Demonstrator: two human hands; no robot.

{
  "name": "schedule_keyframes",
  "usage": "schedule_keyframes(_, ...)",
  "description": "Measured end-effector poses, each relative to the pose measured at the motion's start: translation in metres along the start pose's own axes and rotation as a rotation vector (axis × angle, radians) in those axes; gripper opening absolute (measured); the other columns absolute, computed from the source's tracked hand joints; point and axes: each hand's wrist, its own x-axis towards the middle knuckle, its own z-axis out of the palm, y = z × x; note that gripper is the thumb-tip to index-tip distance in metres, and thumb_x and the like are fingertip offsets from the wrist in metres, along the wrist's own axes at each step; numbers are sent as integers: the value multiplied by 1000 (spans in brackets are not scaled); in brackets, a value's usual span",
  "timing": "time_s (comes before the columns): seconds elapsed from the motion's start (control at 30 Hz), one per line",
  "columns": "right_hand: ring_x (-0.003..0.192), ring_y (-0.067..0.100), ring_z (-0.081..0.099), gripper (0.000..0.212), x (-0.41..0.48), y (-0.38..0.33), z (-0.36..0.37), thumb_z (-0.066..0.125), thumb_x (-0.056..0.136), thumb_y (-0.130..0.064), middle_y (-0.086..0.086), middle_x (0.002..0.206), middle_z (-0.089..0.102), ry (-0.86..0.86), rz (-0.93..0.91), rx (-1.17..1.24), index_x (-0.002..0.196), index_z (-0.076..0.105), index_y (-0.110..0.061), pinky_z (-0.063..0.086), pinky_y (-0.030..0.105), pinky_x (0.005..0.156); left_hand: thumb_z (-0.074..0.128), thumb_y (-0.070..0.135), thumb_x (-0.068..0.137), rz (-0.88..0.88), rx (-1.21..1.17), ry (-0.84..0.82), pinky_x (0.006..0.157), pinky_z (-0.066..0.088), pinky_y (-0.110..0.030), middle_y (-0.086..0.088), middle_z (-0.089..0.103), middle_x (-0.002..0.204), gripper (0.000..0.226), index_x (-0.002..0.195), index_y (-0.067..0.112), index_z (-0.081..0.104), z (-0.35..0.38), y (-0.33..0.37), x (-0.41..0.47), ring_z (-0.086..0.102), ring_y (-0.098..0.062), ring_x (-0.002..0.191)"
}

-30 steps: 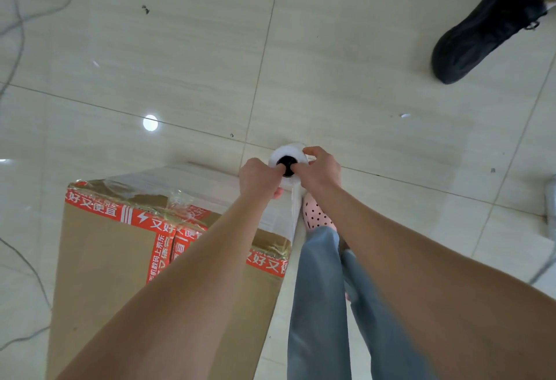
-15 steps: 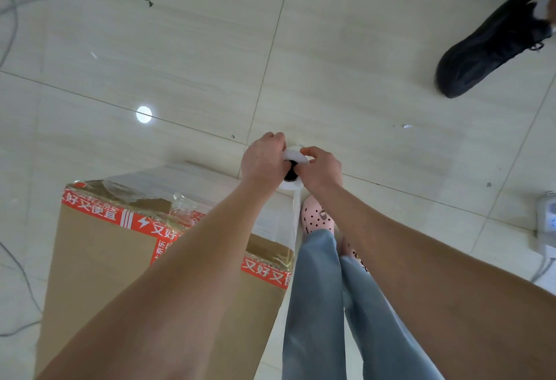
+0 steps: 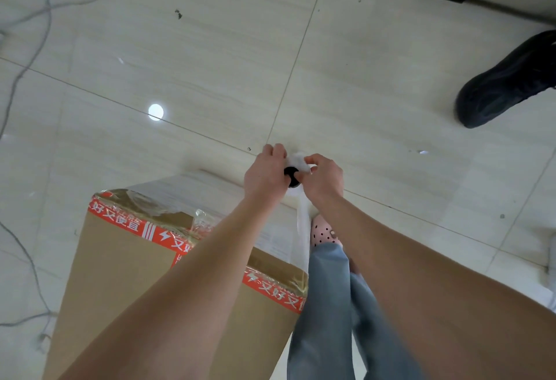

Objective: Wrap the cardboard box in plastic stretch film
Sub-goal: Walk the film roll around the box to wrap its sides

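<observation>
A tall cardboard box (image 3: 120, 274) with red printed tape stands on the floor at the lower left; clear film covers its far side and top edge. The white stretch film roll (image 3: 296, 166), with a dark core hole, is held upright past the box's far right corner. My left hand (image 3: 264, 173) grips the roll from the left and my right hand (image 3: 323, 176) grips it from the right. A strip of film (image 3: 302, 223) runs down from the roll along the box's corner.
My legs in blue jeans (image 3: 331, 304) and a pink perforated shoe (image 3: 323, 233) are right of the box. Another person's black shoe (image 3: 505, 81) is at the upper right. Grey cables (image 3: 33, 33) trail over the tiled floor on the left.
My left hand has moved up from the roll's near side to wrap its top left. The roll and both hands have shifted slightly away from the box corner.
</observation>
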Motion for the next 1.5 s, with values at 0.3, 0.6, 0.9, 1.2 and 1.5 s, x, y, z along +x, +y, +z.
schedule_keyframes(0.3, 79, 19, 61, 29, 3, -4, -1, 61, 86, -17, -1, 98, 65, -33, -5, -66, 115, 60, -23, 51, 31, 68, 50, 6, 85, 112, 226, -14, 60, 33, -32, -8, 54, 102, 19, 104, 8, 52, -11, 11, 17, 56, -27, 91)
schedule_keyframes(0.6, 96, 20, 60, 41, 15, -46, 8, 63, 81, -23, -4, 104, 58, -107, -44, -179, 121, 54, -27, 43, 27, 69, 61, 19, 80, -389, -212, 53, 64, 38, -32, -5, 55, 86, 17, 86, 11, 48, -21, -19, 27, 52, -26, 81)
schedule_keyframes(0.9, 85, 17, 54, 41, 28, -80, 29, 59, 86, -16, -2, 111, 60, -195, -126, -229, 126, 56, -27, 42, 24, 70, 67, 25, 83, -825, -795, 165, 67, 58, -41, -9, 62, 95, 34, 105, 3, 51, -16, -32, 24, 65, -24, 67)
schedule_keyframes(1.2, 91, 18, 59, 39, 33, -87, 30, 59, 88, -16, 3, 117, 63, -241, -164, -329, 127, 55, -22, 45, 26, 73, 52, 10, 86, -261, 27, 64, 63, 38, -35, -9, 52, 109, 27, 113, 10, 52, -48, -37, 47, 56, -30, 98)
schedule_keyframes(1.5, 85, 12, 49, 42, 34, -114, 44, 53, 89, -10, 2, 119, 62, -291, -230, -456, 129, 55, -22, 36, 20, 72, 56, 13, 83, -568, -315, 104, 65, 37, -32, -11, 56, 100, 16, 98, 8, 53, -48, -56, 48, 56, -31, 90)
